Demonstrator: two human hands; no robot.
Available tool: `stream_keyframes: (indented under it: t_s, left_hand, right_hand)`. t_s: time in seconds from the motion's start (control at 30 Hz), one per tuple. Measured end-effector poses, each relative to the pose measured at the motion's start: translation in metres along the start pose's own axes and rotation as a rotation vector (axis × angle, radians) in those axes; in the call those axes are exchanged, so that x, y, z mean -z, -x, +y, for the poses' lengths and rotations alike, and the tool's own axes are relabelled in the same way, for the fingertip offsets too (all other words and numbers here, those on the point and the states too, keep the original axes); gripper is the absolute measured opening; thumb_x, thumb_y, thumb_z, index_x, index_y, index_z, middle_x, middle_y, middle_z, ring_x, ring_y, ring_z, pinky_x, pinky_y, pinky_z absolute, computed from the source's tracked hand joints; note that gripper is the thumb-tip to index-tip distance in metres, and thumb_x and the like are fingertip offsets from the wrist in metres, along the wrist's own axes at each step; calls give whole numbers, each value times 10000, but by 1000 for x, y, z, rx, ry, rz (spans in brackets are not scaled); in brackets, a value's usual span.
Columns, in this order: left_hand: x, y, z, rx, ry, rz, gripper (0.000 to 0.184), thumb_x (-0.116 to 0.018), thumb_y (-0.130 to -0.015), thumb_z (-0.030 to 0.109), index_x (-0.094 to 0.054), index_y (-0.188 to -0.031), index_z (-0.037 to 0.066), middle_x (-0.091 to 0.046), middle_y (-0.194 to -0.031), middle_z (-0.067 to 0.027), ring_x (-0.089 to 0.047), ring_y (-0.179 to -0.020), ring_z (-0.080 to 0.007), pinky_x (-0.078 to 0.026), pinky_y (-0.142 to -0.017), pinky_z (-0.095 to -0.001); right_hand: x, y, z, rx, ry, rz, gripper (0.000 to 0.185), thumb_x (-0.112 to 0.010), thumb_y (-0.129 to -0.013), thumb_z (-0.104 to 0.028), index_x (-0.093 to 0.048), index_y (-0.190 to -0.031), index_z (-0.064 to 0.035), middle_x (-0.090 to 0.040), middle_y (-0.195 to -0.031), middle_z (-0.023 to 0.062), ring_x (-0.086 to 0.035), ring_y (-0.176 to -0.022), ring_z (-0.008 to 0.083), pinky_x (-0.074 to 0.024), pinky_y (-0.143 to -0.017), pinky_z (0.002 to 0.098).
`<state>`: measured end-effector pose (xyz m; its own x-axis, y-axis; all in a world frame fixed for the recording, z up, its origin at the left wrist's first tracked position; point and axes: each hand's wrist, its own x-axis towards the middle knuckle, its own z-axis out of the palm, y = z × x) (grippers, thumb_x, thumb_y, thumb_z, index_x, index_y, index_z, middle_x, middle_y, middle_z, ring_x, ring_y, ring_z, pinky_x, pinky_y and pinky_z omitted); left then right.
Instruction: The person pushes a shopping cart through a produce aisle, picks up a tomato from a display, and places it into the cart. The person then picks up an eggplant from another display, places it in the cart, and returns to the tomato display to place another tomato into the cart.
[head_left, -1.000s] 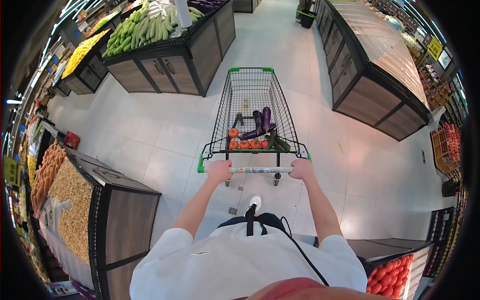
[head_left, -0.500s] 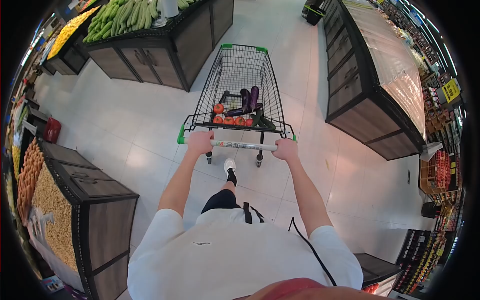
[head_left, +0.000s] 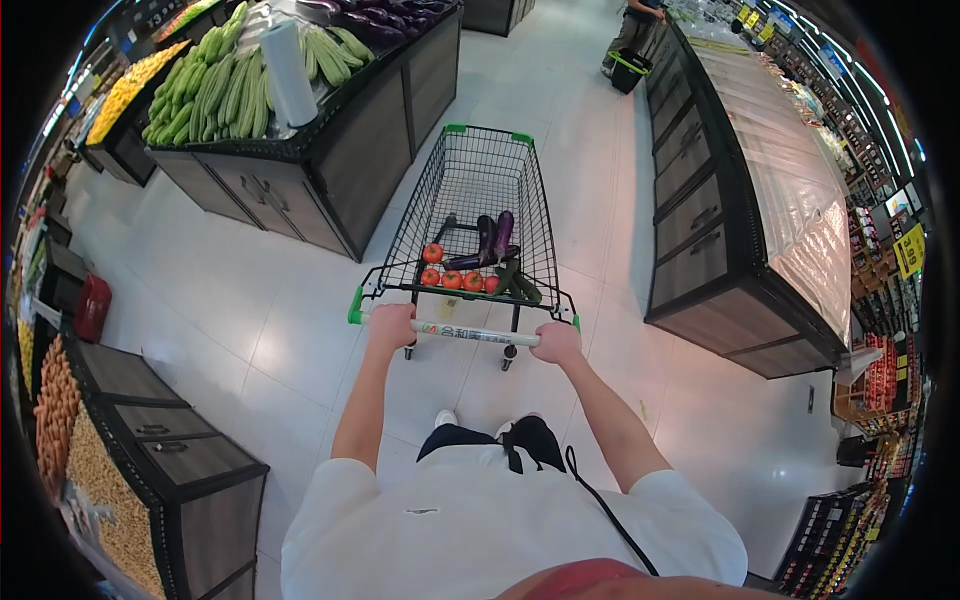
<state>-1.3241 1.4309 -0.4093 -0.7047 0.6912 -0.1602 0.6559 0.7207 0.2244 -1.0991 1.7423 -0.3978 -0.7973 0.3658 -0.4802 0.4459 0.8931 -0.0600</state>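
Observation:
My left hand is wrapped round the left end of the shopping cart handle. Round its right end my right hand is closed too. The black wire shopping cart with green corners stands in front of me. Inside, at the near end, lie several red tomatoes, one apart from the row at the left. Beside them rest dark purple eggplants, some lying across each other. Green cucumbers lie at the near right corner of the basket.
Ahead on the left, a wood-panelled stand bears green gourds and a roll of plastic bags. A plastic-covered stand lines the right. Near left is a peanut stand. Farther off, a person has a black basket.
The cart sits lower in view, and the gourd stand has come nearer. Purple eggplants on it and a person at the back now show. Both hands keep their grip on the handle.

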Motion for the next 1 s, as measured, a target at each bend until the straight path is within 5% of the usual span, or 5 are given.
stream_keyframes:
  t_s: [0.13,0.23,0.53,0.7,1.0]
  left_hand:
    - [8,-64,14,68,-73,-50,187,-721,-694,179,-693,-875,142,-707,-852,-77,-670,-951,-286,-471,-880,-478]
    - [-12,-98,35,180,-90,289,450,-774,-710,247,-639,-1108,87,-616,-1198,-171,-484,-1266,-374,-312,-1130,-570]
    - [0,-224,154,282,283,410,597,-673,-913,448,-577,-1298,1,-492,-1418,-294,-356,-1406,-487,-265,-1184,-552]
    - [41,-308,162,158,441,326,399,-668,-948,325,-610,-1157,-10,-567,-1248,-262,-539,-1191,-434,-441,-1022,-490]
    - [38,-503,137,139,327,343,263,-685,-900,320,-707,-935,61,-693,-916,-165,-638,-1019,-349,-469,-852,-487]
  right_hand:
    - [30,-64,26,59,-33,38,325,-689,-748,-401,-786,-959,-174,-759,-957,93,-735,-904,285,-594,-795,416]
    - [41,-119,54,102,-46,47,326,-686,-743,-407,-787,-936,-164,-757,-933,99,-735,-892,287,-594,-786,416]
    - [118,-247,88,323,-118,59,407,-671,-759,-480,-777,-921,-122,-735,-853,136,-724,-850,311,-583,-752,442]
    - [150,-333,98,584,-214,119,457,-681,-770,-496,-763,-944,-82,-735,-893,158,-718,-870,344,-583,-787,472]
    - [216,-466,83,525,-201,95,373,-685,-785,-408,-760,-908,-64,-733,-866,182,-718,-832,370,-589,-774,480]
